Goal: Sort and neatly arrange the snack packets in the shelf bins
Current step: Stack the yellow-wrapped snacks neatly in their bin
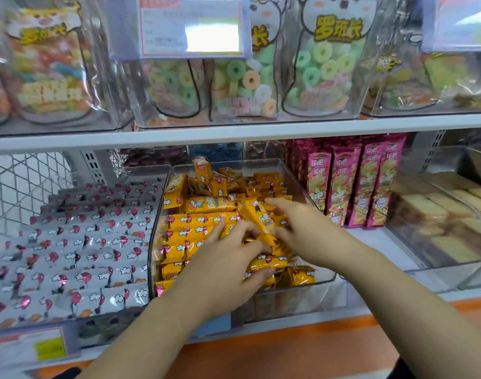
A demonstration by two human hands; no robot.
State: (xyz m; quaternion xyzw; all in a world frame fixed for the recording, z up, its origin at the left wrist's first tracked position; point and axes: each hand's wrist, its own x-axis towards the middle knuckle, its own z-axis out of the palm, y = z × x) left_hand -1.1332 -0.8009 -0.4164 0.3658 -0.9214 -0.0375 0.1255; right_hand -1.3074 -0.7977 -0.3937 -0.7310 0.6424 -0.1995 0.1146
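A clear plastic bin [294,170] on the lower shelf holds several yellow snack packets [203,205], stacked in rows at its left and jumbled at the back. Both my hands are inside it. My left hand [228,266] lies over the front packets with its fingers curled round a few of them. My right hand [297,228] pinches one tilted yellow packet [257,216] between thumb and fingers, just above the pile. The packets under my palms are hidden.
Left of the bin, white packets [78,242] with red balloons lie in neat rows. Pink packets [351,184] stand upright to the right, then a clear bin of pale wafers [447,214]. Bags of ring candy [321,67] fill the shelf above. An orange shelf edge [288,348] runs below.
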